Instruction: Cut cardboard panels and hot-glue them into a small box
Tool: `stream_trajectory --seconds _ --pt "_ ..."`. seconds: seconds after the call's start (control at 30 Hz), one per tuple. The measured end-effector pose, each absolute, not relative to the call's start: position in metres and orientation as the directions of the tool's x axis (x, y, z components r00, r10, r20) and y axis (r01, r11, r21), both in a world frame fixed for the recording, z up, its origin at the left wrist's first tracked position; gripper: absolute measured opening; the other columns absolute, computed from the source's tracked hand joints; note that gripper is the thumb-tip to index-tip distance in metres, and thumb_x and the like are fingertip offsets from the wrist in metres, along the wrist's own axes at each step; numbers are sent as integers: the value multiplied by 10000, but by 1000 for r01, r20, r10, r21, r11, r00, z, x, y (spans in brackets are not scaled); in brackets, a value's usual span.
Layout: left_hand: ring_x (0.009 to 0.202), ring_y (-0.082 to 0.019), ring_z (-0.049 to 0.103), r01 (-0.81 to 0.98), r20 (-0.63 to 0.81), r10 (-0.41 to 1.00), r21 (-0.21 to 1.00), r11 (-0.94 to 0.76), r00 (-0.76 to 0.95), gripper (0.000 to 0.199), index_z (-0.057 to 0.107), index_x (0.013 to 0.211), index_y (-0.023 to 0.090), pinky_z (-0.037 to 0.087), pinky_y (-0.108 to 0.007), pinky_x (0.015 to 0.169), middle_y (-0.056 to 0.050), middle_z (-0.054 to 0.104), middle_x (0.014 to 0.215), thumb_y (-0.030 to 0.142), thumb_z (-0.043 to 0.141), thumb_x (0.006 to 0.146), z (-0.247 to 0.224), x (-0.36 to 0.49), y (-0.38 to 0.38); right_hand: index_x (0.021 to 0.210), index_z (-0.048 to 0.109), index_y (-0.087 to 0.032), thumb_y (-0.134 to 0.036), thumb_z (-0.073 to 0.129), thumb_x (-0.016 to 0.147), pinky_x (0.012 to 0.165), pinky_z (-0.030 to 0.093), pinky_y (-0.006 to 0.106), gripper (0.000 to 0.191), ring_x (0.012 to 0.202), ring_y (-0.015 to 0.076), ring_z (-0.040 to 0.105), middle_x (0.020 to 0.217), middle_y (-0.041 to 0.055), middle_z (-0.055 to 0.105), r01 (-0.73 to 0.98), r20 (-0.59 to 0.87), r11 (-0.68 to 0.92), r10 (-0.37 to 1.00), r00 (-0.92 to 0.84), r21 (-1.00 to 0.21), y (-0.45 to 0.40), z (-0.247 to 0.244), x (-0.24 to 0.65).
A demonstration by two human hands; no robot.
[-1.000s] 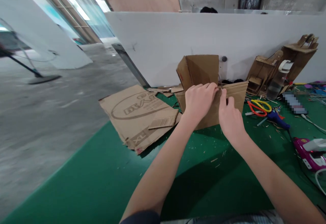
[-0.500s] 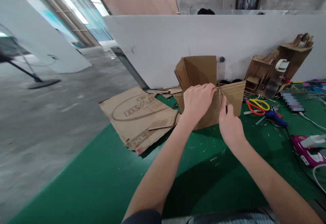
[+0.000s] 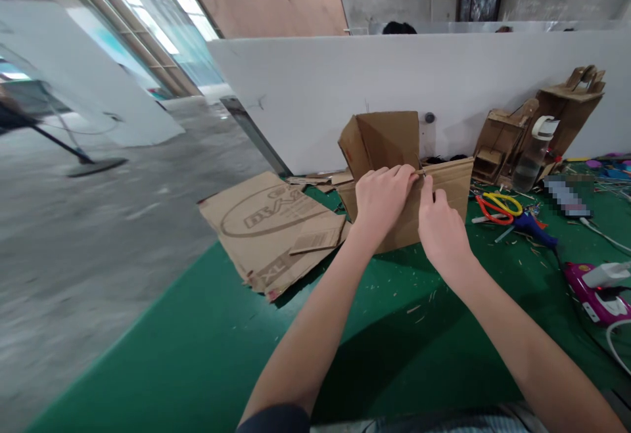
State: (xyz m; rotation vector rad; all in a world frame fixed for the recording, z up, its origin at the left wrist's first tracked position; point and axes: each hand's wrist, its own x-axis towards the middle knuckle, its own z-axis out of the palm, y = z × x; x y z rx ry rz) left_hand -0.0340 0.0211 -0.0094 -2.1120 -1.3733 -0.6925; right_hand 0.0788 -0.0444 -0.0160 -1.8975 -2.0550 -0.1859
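Pinching box [image 3: 389, 137] edge above green table [image 3: 187, 347], left hand [image 3: 382, 202]; right hand [image 3: 444, 228] pinching probable blade [image 3: 423, 173]; concrete floor [image 3: 148, 216] beyond.

On the flat cardboard sheet [image 3: 231, 223], near its lower corner, the letters "XL" [image 3: 274, 270] can be read, printed on a brown band and a little tilted. Higher on the same sheet there is an oval logo [image 3: 266, 213] with big block letters inside, but I cannot read this word with certainty. The smaller lines beside it are too small to read. The phone [image 3: 566, 198] has its screen blurred in squares, so its content is not readable. On the magenta power strip [image 3: 584, 286], the small marks are also unreadable.
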Motion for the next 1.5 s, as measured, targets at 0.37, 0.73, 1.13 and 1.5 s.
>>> stream_trajectory --seconds 0.37,0.73,1.13,1.5 --pt "846 -231 691 939 577 756 -56 -341 309 299 684 958 222 410 -321 662 -50 760 898 340 410 982 2 -30 11 1543 185 -82 -33 295 916 518 527 273 638 591 140 642 1048 179 571 996 337 80 939 -67 -26 -47 -45 80" --pt "842 -237 692 939 563 770 -36 -341 301 300 692 1016 247 402 -322 628 -38 761 925 353 413 979 3 -31 11 1548 159 -94 -31 329 901 523 514 240 672 577 120 608 984 140 609 996 281 70 958 -50 -62 -54 -59 84" --pt "804 -245 693 939 611 723 -109 -327 323 302 674 949 233 363 -329 587 -48 756 859 367 406 983 -4 -33 20 1552 105 -90 -78 333 916 625 543 307 676 691 191 655 918 150 661 987 218 95 974 -64 -133 -42 -32 85" --pt "821 -250 680 908 580 701 -226 -352 415 349 650 982 198 389 -341 612 -79 742 872 345 334 1005 -5 -36 18 1556 93 -98 -82 310 929 621 541 280 664 680 168 642 926 147 665 993 229 94 971 -74 -76 -39 -28 86"
